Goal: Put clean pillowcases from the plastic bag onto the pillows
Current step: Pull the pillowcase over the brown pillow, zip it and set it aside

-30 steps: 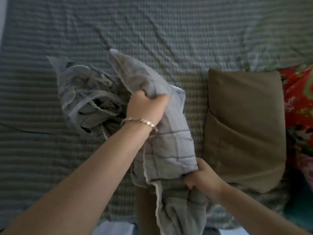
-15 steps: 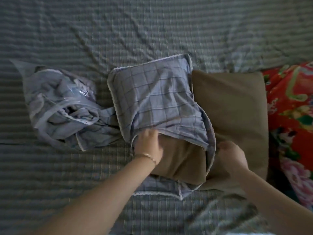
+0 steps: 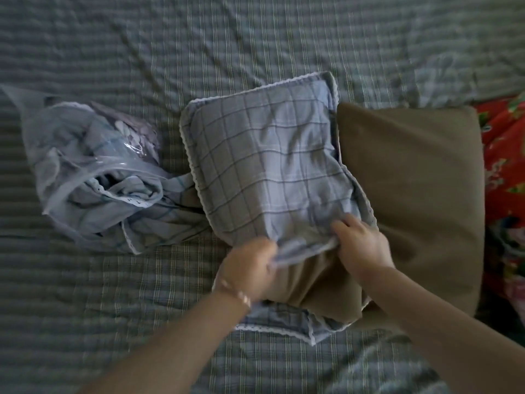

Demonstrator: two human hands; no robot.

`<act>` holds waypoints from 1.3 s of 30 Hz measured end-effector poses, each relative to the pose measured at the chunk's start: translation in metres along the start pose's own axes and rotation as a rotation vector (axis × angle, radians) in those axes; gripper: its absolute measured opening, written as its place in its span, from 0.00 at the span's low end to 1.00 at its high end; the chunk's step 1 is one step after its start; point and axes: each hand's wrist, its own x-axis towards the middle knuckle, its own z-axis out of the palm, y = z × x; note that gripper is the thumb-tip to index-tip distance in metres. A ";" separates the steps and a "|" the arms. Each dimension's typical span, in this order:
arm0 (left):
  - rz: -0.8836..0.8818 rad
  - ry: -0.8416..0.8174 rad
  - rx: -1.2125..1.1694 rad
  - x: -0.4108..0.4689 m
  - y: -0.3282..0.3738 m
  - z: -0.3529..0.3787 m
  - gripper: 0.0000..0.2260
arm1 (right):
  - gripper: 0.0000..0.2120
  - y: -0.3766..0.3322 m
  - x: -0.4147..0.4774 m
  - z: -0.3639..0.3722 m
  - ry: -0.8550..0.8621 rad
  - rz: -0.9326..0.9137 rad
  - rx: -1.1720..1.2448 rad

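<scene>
On a bed (image 3: pixel 113 308) with a striped sheet, a person's left grip (image 3: pixel 250 268), slightly blurred, and right grip (image 3: pixel 360 245) both pinch the open hem of a blue checked pillowcase (image 3: pixel 270 166), fingers curled round the cloth. A brown pillow (image 3: pixel 312 285) sits mostly inside the case, its near end bare between and below the two grips. Beyond and left of the left grip lies a clear plastic bag (image 3: pixel 56 143), its mouth open. It holds more crumpled blue checked linen (image 3: pixel 127 191), which spills out toward the case. Right of the right grip, touching the case, lies a second, uncovered brown pillow (image 3: pixel 412 194), with red flowered cloth (image 3: pixel 505 166) past it.
</scene>
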 end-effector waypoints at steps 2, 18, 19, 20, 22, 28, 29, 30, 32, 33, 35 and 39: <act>0.192 -0.067 0.129 -0.039 0.000 0.012 0.13 | 0.05 0.019 -0.021 -0.010 -0.009 -0.153 -0.082; -1.024 0.068 -0.629 -0.032 -0.034 0.028 0.11 | 0.16 -0.012 -0.056 0.010 -0.179 1.276 0.865; -0.954 0.076 -0.638 -0.031 -0.037 0.025 0.08 | 0.21 -0.022 -0.059 0.013 -0.217 1.270 0.895; -0.939 -0.001 -0.675 -0.028 -0.039 0.023 0.06 | 0.27 -0.030 -0.062 0.017 -0.262 1.237 0.878; -0.999 -0.237 -0.687 -0.021 -0.043 0.025 0.11 | 0.32 -0.045 -0.067 0.021 -0.369 1.130 0.785; -1.028 -0.381 -0.438 0.011 -0.032 0.027 0.17 | 0.52 -0.090 -0.056 0.021 -0.539 0.860 0.585; -0.999 -0.404 -0.443 0.016 -0.026 0.027 0.18 | 0.59 -0.098 -0.051 0.018 -0.570 0.858 0.539; -0.980 -0.421 -0.446 0.020 -0.020 0.025 0.18 | 0.64 -0.104 -0.046 0.017 -0.600 0.859 0.482; -0.893 -0.418 -0.500 0.023 -0.008 0.018 0.18 | 0.68 -0.112 -0.037 0.018 -0.616 0.881 0.395; -0.844 -0.402 -0.560 0.025 -0.001 0.012 0.15 | 0.68 -0.113 -0.032 0.019 -0.593 0.912 0.382; -0.793 -0.348 -0.708 0.027 0.008 0.003 0.07 | 0.60 -0.108 -0.025 0.024 -0.486 0.962 0.393; -0.527 -0.248 -0.495 0.014 0.004 -0.004 0.11 | 0.31 -0.090 -0.021 0.021 -0.359 0.805 0.415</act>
